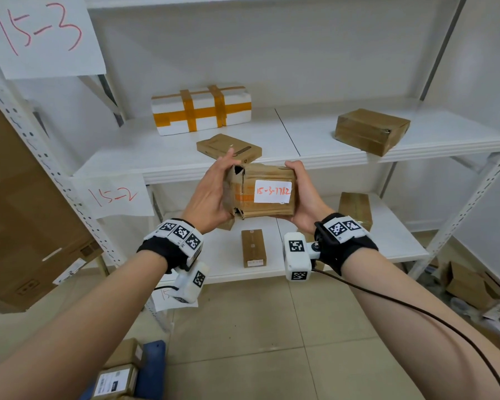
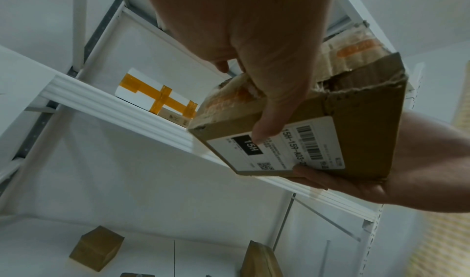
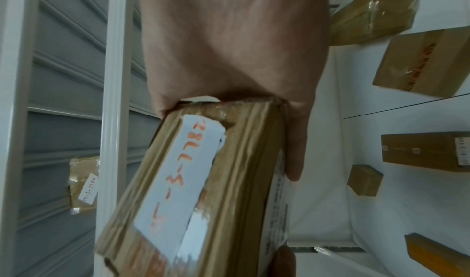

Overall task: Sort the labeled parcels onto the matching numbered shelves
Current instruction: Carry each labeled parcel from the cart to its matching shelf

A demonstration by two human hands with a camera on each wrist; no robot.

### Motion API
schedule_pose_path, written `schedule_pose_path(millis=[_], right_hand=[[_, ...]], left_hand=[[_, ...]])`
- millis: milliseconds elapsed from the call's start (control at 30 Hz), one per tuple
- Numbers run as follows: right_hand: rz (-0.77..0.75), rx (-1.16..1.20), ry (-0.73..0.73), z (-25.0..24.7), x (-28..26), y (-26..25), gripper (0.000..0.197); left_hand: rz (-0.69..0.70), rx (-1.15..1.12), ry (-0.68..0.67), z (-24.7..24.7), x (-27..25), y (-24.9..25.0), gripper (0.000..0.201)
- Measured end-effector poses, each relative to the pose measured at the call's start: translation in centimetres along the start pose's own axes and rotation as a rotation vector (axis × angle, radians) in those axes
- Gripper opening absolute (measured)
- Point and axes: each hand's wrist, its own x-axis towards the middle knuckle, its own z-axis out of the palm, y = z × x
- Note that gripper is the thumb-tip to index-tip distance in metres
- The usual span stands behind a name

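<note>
Two hands, the left hand [image 1: 211,194] and right hand [image 1: 306,197], clasp the ends of the taped cardboard parcel [image 1: 261,190] marked 15-3-7782 just in front of the shelf edge [image 1: 329,161], where its torn left flap suggests a light, stiff box best held by its firm side walls.

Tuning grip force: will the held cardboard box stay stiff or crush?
The box is probably soft at its torn end, where flaps gape. Its glossy tape wrap may be slippery. Both hands hold it, though that needn't mean heavy.
</note>
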Motion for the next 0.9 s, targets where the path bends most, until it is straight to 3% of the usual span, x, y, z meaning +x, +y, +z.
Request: schedule_pose_path(millis=[400,767,900], right_hand=[[-0.049,-0.005,0.067,-3.0,0.0,-0.4,0.048],[-0.219,-0.029,0.2,-3.6,-0.3,-6.9,0.053],[-0.326,-0.043,0.285,-3.6,-1.3,-9.7,0.043]], left_hand=[[-0.062,-0.032,-0.053,1.9,1.4,1.0,0.114],[0.076,-0.103,0.034,1.1,7.6,4.8,0.124],[0.18,-0.042,0.028,0.2,9.9,7.2,0.125]])
